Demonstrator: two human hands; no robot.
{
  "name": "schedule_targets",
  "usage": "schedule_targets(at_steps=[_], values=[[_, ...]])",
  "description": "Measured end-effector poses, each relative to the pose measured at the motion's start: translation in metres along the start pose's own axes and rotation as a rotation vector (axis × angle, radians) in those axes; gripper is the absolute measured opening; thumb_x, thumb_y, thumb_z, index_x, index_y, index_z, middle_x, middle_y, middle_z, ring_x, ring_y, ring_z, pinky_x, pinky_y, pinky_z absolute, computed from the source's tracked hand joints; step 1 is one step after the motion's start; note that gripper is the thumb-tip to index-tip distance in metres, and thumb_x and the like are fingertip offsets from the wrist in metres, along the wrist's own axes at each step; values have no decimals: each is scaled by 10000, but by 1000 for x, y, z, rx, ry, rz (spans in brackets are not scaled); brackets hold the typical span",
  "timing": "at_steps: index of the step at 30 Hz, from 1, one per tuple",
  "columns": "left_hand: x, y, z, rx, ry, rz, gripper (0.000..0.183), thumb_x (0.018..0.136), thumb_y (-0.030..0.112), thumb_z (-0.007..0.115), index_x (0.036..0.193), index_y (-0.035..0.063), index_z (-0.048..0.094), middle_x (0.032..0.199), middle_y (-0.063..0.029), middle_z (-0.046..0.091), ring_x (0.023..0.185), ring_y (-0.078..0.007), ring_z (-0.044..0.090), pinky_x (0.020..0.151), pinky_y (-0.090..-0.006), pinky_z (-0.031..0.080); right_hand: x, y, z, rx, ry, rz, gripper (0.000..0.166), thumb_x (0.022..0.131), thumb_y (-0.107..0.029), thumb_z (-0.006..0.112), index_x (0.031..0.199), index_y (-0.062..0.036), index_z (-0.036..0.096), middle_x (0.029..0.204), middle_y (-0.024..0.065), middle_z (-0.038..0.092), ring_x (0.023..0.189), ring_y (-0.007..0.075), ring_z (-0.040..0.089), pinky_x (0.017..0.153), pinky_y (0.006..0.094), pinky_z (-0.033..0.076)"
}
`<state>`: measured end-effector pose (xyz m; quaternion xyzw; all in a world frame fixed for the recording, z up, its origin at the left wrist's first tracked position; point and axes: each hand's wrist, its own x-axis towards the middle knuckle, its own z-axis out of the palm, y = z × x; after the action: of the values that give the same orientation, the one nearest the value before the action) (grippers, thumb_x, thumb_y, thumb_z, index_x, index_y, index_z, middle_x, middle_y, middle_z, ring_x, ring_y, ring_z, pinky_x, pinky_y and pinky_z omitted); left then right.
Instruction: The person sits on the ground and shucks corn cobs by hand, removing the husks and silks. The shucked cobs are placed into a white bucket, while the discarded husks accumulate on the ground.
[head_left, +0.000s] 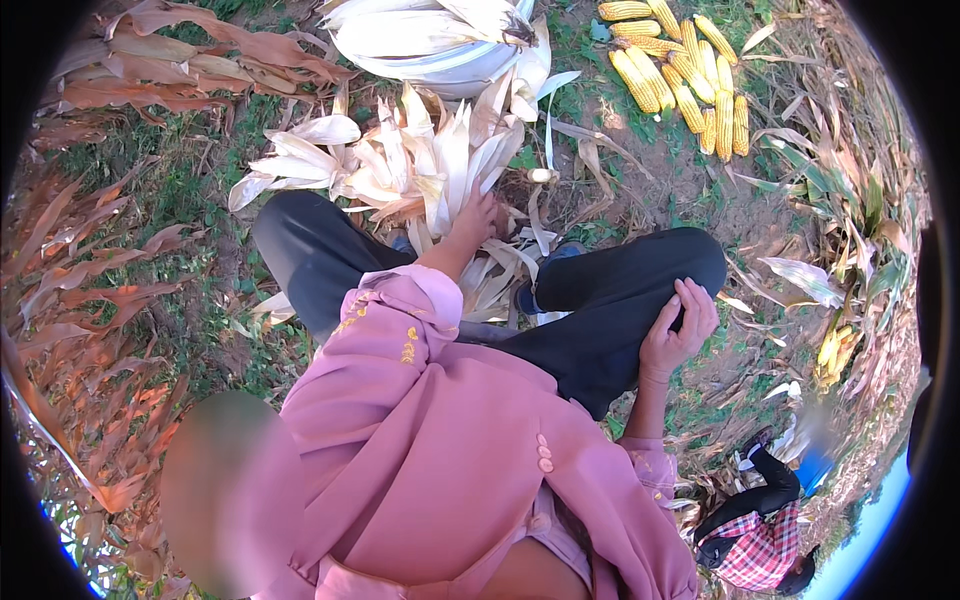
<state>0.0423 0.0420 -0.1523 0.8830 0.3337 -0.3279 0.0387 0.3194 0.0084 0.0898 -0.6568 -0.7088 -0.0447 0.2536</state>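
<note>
My left hand (476, 217) reaches down between my knees and touches the near edge of a pile of dry corn husks (409, 161). Its fingertips are partly among the husks, so whether they grip any is unclear. On my right knee rests my right hand (681, 326), empty, with the fingers slightly bent and the thumb apart. Beyond the husk pile lies a large bundle of pale husks or white sheeting (435, 45). Husked yellow corn cobs (701, 75) lie heaped on the ground at the upper right. More loose husks (487, 281) lie between my feet.
Standing or fallen dry corn plants (97, 300) line the left side. Cut stalks and leaves (862, 172) lie along the right, with a smaller group of cobs (836, 356) beside them. At the lower right, another person in a checked shirt (757, 551) is on the ground.
</note>
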Motion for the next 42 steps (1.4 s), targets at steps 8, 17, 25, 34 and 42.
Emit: schedule_targets(at_steps=[8, 17, 25, 34, 42], values=[[-64, -93, 144, -280, -132, -219, 276, 836, 247, 513, 1100, 213, 588, 1073, -24, 584, 996, -201, 526, 964, -562, 161, 7, -2, 3, -1, -48, -32, 185, 808, -14, 535, 962, -41, 633, 1034, 68, 588, 1009, 254, 501, 893, 384, 369], [-87, -173, 1, -1291, -35, 207, 434, 823, 261, 599, 1193, 54, 506, 1023, -91, 615, 831, -196, 597, 753, -321, 483, 10, -6, 4, 6, -12, -40, 174, 813, -31, 532, 954, -47, 633, 1030, 60, 590, 1008, 255, 505, 906, 390, 362], [-102, -212, -174, -649, 1140, -437, 573, 752, 152, 620, 1281, 104, 406, 1252, -136, 432, 1130, -295, 432, 944, -409, 364, 10, -11, 2, 46, -6, -24, 182, 794, -32, 530, 944, -60, 629, 1011, 65, 593, 997, 259, 511, 905, 386, 360], [-37, -245, -183, -416, 867, -512, 553, 733, 164, 636, 1228, 127, 392, 1268, -74, 410, 1243, -307, 348, 921, -449, 387, 3, -5, -2, 98, 56, -12, 207, 744, -4, 569, 933, -67, 626, 1008, 53, 593, 991, 262, 516, 904, 381, 363], [-147, -261, -244, -1283, 1476, -491, 552, 797, 360, 660, 1080, -53, 428, 924, -139, 616, 839, -208, 603, 772, -311, 459, 8, -17, -3, 76, 12, -34, 292, 746, -57, 610, 1036, -74, 578, 1085, 66, 556, 1006, 256, 513, 885, 383, 369]])
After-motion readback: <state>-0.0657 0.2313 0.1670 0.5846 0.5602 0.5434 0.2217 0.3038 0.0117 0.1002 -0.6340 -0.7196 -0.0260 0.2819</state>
